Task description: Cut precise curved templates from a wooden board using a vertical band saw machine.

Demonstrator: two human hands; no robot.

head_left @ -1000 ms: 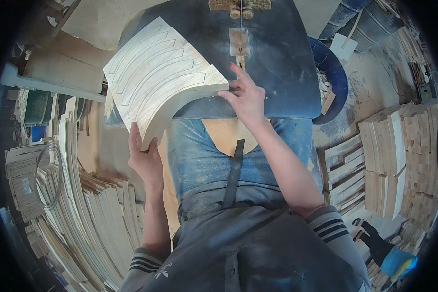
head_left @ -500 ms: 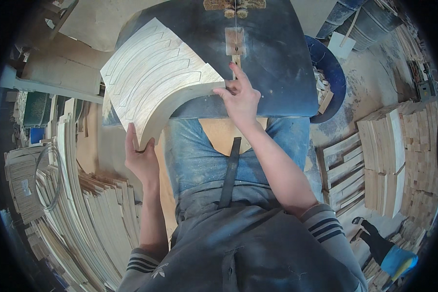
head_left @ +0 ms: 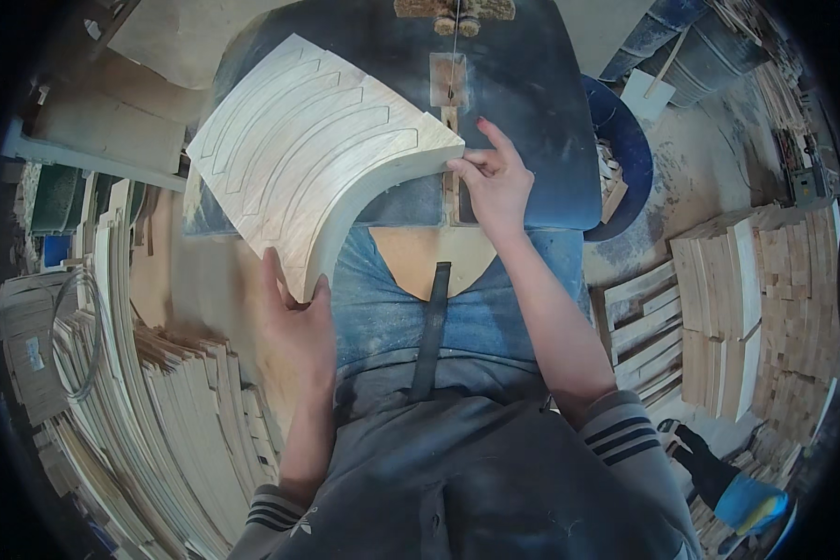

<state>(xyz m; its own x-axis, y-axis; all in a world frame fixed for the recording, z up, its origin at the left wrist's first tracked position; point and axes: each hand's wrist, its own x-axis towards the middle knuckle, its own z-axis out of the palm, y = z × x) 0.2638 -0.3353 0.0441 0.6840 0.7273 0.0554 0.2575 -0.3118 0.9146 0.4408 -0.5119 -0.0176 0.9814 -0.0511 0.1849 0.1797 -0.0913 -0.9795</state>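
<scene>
A thick pale wooden block (head_left: 280, 140) lies tilted across the left part of a dark saw table (head_left: 541, 121). Several curved outlines are drawn on its top face, and its edge toward me is cut in a concave arc. My left hand (head_left: 299, 327) pinches the near corner, thumb on the curved side and fingers on the other. At the right corner, my right hand (head_left: 502, 191) grips between thumb and fingers, with the index finger raised. The thin saw blade (head_left: 455, 56) stands upright beyond the block, apart from both hands.
A blue tub (head_left: 639, 154) with wood offcuts stands right of the table. Long wooden strips (head_left: 121, 308) lean at left; stacked wood pieces (head_left: 719, 308) fill the right. Another person (head_left: 728, 485) in dark trousers and a blue garment is at lower right.
The block has shifted right and slightly toward me, turning a little clockwise. Both hands have moved right with it, keeping their hold on its corners.
</scene>
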